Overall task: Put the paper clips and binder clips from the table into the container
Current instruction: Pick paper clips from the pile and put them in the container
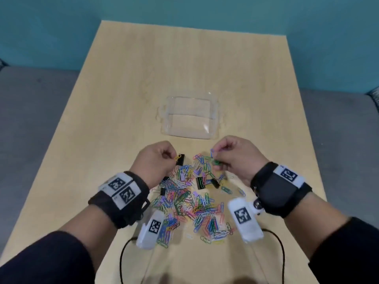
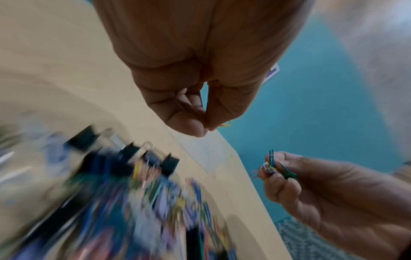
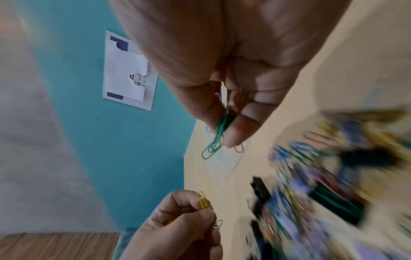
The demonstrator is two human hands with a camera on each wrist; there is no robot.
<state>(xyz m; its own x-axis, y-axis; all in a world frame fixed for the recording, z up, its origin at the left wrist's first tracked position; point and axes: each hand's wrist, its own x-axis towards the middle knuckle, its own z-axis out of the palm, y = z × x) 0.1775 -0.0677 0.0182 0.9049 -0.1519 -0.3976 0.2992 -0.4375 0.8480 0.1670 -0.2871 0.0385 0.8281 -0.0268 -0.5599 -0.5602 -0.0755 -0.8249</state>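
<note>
A heap of coloured paper clips [image 1: 192, 203] with a few black binder clips [image 1: 200, 183] lies on the wooden table [image 1: 123, 99] between my wrists. Beyond it stands the clear plastic container [image 1: 189, 117], nothing visible inside. My left hand [image 1: 158, 158] hovers above the heap's far left and pinches yellow paper clips [image 3: 202, 200]. My right hand [image 1: 231, 156] hovers above the far right and pinches a small bunch of green and blue paper clips [image 3: 214, 142]. In the left wrist view my left hand [image 2: 200, 123] and my right hand [image 2: 278, 168] show the same pinches.
A black binder clip [image 1: 180, 159] lies just beyond my left fingers. Black cables [image 1: 125, 253] trail off the table's near edge. Grey floor and a teal wall [image 1: 205, 9] surround the table. A paper sheet [image 3: 126, 70] hangs on the wall.
</note>
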